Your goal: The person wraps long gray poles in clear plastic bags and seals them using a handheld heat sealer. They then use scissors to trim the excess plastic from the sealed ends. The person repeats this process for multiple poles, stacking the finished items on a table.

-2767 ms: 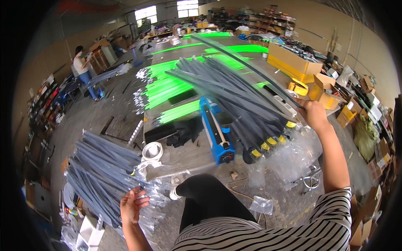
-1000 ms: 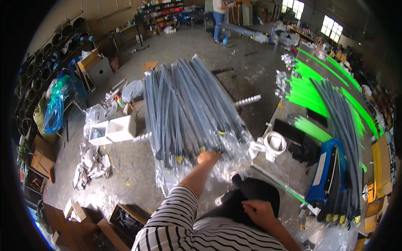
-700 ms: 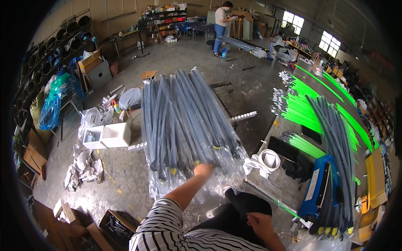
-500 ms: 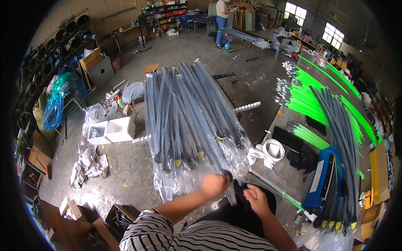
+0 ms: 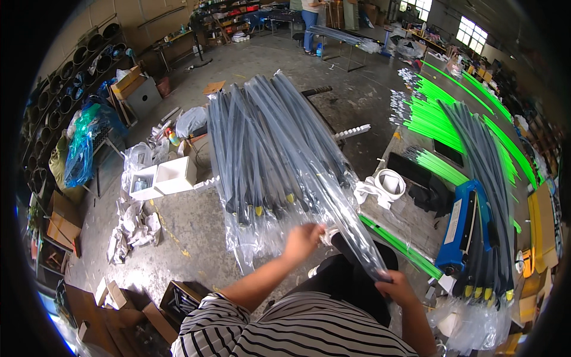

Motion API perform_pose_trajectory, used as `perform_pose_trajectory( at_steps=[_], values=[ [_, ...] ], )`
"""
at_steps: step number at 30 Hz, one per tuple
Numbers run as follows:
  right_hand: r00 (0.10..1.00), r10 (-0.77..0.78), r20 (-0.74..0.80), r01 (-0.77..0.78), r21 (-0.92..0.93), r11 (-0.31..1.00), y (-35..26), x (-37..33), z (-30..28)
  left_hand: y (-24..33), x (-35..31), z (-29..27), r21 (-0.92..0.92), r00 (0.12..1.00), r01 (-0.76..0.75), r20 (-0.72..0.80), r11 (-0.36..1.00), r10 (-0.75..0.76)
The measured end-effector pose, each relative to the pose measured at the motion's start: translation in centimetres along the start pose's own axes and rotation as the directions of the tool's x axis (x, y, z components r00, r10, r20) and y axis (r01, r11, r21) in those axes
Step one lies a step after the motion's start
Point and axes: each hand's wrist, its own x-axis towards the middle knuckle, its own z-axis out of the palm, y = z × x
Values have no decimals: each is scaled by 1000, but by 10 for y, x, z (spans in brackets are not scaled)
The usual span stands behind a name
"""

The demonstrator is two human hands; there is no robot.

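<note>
My right hand point(image 5: 397, 287) is closed on the near end of a long grey strip in a clear plastic sleeve point(image 5: 355, 229). The sleeved strip slants down from the pile across my dark trousers to that hand. My left hand point(image 5: 303, 241) is just left of it, its fingers pinched together by the crumpled plastic at the pile's near edge; what they hold, if anything, I cannot make out. In front of me lies the pile of similar sleeved grey strips point(image 5: 250, 143), several with black and yellow near ends.
White open boxes point(image 5: 175, 172) stand left of the pile. At right are a white roll point(image 5: 389, 183), a blue device point(image 5: 461, 229), bright green rods point(image 5: 431, 110) and more grey strips point(image 5: 476, 143). Cardboard boxes point(image 5: 128, 309) sit at lower left. A person point(image 5: 310, 24) stands far back.
My right hand has moved right and down and now grips the sleeved strip's end. My left hand has come away from the strip's dark end. The view has shifted slightly.
</note>
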Motion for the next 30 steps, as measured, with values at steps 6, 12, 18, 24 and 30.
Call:
perform_pose_trajectory(
  at_steps=[6, 12, 18, 24, 30],
  values=[
    [990, 137, -26, -135, 83, 987, 42, -78, -18, 15, 56, -22, -710, 981, 38, -107, 703, -161],
    [987, 85, -137, -75, 72, 995, 47, -103, -1, 27, 35, -7, -606, 978, -14, -175, 795, -116],
    [990, 75, -120, -62, 109, 992, 50, -101, -2, 20, 26, -5, -629, 988, -148, -52, 763, 148],
    [988, 123, -98, -110, 123, 986, 44, -95, -5, 18, 13, 6, -682, 970, 92, 226, 726, 89],
    [990, 92, -110, -75, 144, 987, 46, -99, -3, 36, 22, -20, -721, 998, 52, 25, 691, -50]
  ],
)
